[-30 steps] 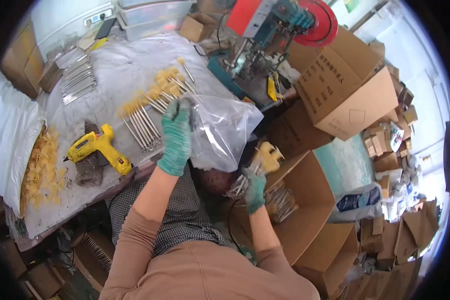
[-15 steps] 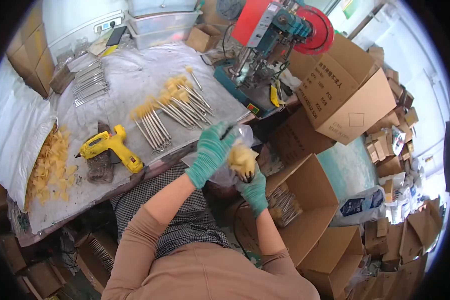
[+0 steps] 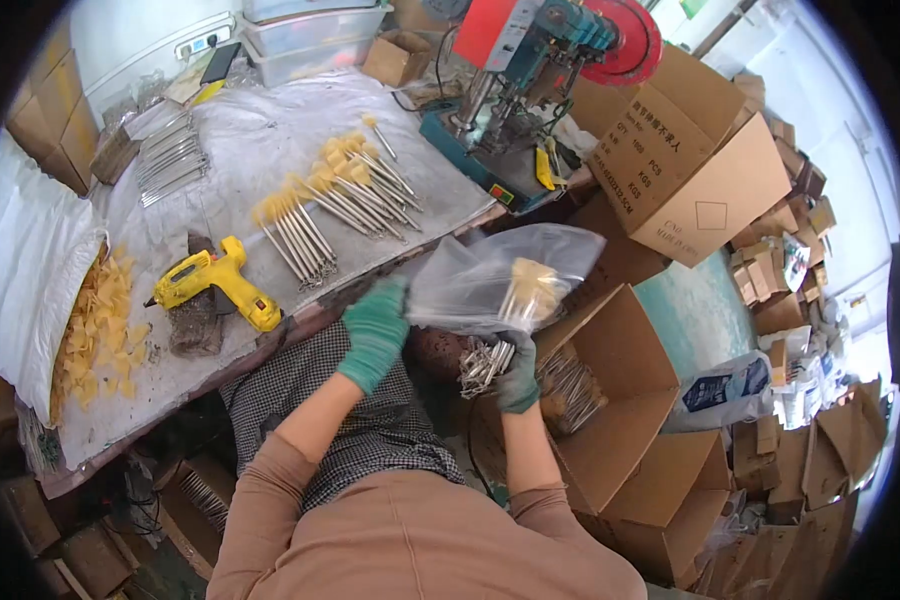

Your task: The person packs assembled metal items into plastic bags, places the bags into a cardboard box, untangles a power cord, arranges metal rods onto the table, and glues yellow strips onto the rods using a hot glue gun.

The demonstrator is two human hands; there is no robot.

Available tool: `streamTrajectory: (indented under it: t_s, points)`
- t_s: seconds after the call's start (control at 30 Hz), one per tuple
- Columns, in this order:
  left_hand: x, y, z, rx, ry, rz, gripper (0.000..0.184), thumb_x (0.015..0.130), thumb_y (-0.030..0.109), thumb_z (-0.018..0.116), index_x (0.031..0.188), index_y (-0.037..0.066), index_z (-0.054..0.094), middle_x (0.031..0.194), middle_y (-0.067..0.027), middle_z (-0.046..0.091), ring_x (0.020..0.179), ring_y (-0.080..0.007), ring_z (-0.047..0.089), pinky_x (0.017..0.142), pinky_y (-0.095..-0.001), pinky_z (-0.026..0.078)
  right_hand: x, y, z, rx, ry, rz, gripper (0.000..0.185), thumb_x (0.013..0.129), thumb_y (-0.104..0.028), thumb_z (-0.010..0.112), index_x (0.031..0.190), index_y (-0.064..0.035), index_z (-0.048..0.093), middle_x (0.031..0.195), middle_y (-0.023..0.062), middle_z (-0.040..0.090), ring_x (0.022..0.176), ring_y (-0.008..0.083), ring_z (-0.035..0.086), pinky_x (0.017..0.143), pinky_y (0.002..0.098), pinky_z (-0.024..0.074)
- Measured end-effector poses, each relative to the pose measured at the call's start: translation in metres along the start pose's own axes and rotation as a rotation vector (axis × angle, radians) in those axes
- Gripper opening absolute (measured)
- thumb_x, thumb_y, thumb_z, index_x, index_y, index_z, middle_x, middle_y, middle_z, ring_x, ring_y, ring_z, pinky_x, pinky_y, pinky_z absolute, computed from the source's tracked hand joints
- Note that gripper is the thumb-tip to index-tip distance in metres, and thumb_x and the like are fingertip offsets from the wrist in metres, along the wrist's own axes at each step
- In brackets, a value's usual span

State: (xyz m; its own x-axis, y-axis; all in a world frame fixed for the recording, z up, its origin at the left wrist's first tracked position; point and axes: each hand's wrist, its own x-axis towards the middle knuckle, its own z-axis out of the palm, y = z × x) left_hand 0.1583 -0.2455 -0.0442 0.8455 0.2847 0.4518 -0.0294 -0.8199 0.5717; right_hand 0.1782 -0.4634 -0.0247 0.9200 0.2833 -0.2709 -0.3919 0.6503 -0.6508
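In my right hand [image 3: 518,378], gloved in green and grey, is a bundle of slim metal back scratchers [image 3: 484,366], their bare metal ends poking out below the fingers. Their yellow-covered ends [image 3: 533,288] sit inside a clear plastic bag [image 3: 460,285], which spreads out sideways over the lap. My left hand [image 3: 376,325], in a green glove, is closed at the bag's left edge; its fingers are blurred. On the table in front lie two groups of similar back scratchers [image 3: 362,198], also with yellow ends.
A yellow glue gun [image 3: 220,283] rests on a dark block at left, near a white sack spilling yellow pieces [image 3: 100,330]. A red and teal machine [image 3: 530,80] stands at the back. To my right, an open carton [image 3: 620,390] holds more metal rods [image 3: 570,395].
The yellow-ended bundle has turned, with its metal ends now pointing down towards me. The bag has spread out over the yellow ends. My left hand has moved left and down, away from the bundle.
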Motion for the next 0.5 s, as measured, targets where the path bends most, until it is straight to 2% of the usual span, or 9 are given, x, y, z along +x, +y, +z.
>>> streamTrajectory:
  t_s: [0.07, 0.1, 0.13, 0.23, 0.27, 0.33, 0.4, 0.47, 0.5]
  points:
    - [0.01, -0.013, 0.002, -0.259, 0.069, -0.142, 0.027, 0.083, 0.014, 0.064, 0.108, 0.008, 0.057, 0.09, -0.0101, 0.064, 0.083, -0.0249, 0.063, 0.073, -0.0371, 0.05, -0.004, 0.012, 0.004, 0.28, -0.116, -0.032, 0.016, 0.078, -0.022, 0.065, 0.084, -0.0091, 0.058, 0.069, -0.0016, 0.052, 0.072, 0.0173, 0.055, 0.085, 0.0407, 0.048]
    - [0.006, -0.033, 0.032, -0.571, 0.094, -0.206, 0.023, 0.085, 0.016, 0.065, 0.104, 0.004, 0.057, 0.089, -0.0055, 0.064, 0.081, -0.0194, 0.062, 0.073, -0.031, 0.05, -0.003, 0.018, 0.002, 0.364, -0.198, -0.056, 0.018, 0.076, -0.024, 0.067, 0.084, -0.0104, 0.057, 0.071, -0.0019, 0.053, 0.073, 0.017, 0.055, 0.086, 0.0395, 0.0473]
    - [0.005, -0.03, 0.028, -0.569, 0.096, -0.209, 0.023, 0.085, 0.016, 0.065, 0.104, 0.004, 0.057, 0.089, -0.0055, 0.064, 0.081, -0.0194, 0.062, 0.073, -0.031, 0.05, -0.004, 0.021, 0.019, 0.451, -0.281, -0.08, 0.02, 0.075, -0.025, 0.069, 0.084, -0.0118, 0.057, 0.072, -0.0023, 0.054, 0.074, 0.0168, 0.055, 0.086, 0.0384, 0.0466]
    - [-0.001, 0.01, -0.016, -0.735, 0.064, -0.196, 0.02, 0.084, 0.014, 0.064, 0.102, 0.007, 0.058, 0.085, -0.0022, 0.063, 0.075, -0.0172, 0.061, 0.064, -0.0299, 0.048, 0.005, 0.03, 0.033, 0.139, -0.106, -0.268, 0.026, 0.092, -0.028, 0.049, 0.106, -0.0073, 0.059, 0.095, 0.0035, 0.063, 0.089, 0.0216, 0.06, 0.091, 0.0381, 0.0463]
    - [-0.006, 0.025, -0.031, -0.791, 0.054, -0.197, 0.02, 0.083, 0.013, 0.064, 0.102, 0.009, 0.058, 0.084, -0.0012, 0.062, 0.073, -0.0165, 0.061, 0.061, -0.0296, 0.048, 0.016, 0.035, 0.042, 0.118, 0.005, -0.328, 0.029, 0.093, -0.032, 0.048, 0.103, -0.0061, 0.058, 0.095, 0.0062, 0.062, 0.09, 0.0254, 0.061, 0.082, 0.0403, 0.0517]
    - [-0.025, 0.04, -0.048, -0.899, 0.027, -0.205, 0.019, 0.082, 0.012, 0.063, 0.101, 0.011, 0.059, 0.082, 0.001, 0.061, 0.069, -0.0151, 0.06, 0.056, -0.0289, 0.047, 0.018, 0.052, 0.042, 0.097, 0.034, -0.273, 0.032, 0.094, -0.033, 0.047, 0.108, -0.0052, 0.055, 0.104, 0.0078, 0.059, 0.092, 0.0226, 0.058, 0.086, 0.0366, 0.0498]
    - [-0.062, 0.033, -0.042, -0.189, 0.206, 0.544, 0.024, 0.078, 0.011, 0.06, 0.102, 0.009, 0.059, 0.074, -0.0025, 0.058, 0.061, -0.0184, 0.059, 0.049, -0.0295, 0.043, 0.006, 0.061, 0.034, -0.084, -0.019, -0.312, 0.033, 0.093, -0.032, 0.048, 0.11, -0.005, 0.055, 0.105, 0.0079, 0.059, 0.094, 0.0224, 0.058, 0.087, 0.036, 0.049]
    - [-0.095, 0.064, -0.073, 0.161, -0.406, 0.685, 0.016, 0.079, 0.013, 0.057, 0.094, 0.007, 0.06, 0.074, -0.0094, 0.058, 0.06, -0.0242, 0.056, 0.05, -0.0365, 0.043, -0.01, 0.066, 0.026, -0.451, -0.162, -0.408, 0.033, 0.092, -0.031, 0.05, 0.113, -0.0046, 0.054, 0.107, 0.0081, 0.059, 0.096, 0.0219, 0.057, 0.088, 0.0349, 0.0474]
    - [-0.097, 0.067, -0.08, 0.162, -0.408, 0.669, 0.016, 0.079, 0.013, 0.057, 0.094, 0.007, 0.06, 0.074, -0.0094, 0.058, 0.06, -0.0242, 0.056, 0.05, -0.0365, 0.043, -0.018, 0.067, 0.023, -0.634, -0.243, -0.455, 0.034, 0.092, -0.03, 0.051, 0.114, -0.0044, 0.054, 0.108, 0.0082, 0.059, 0.098, 0.0216, 0.057, 0.089, 0.0343, 0.0466]
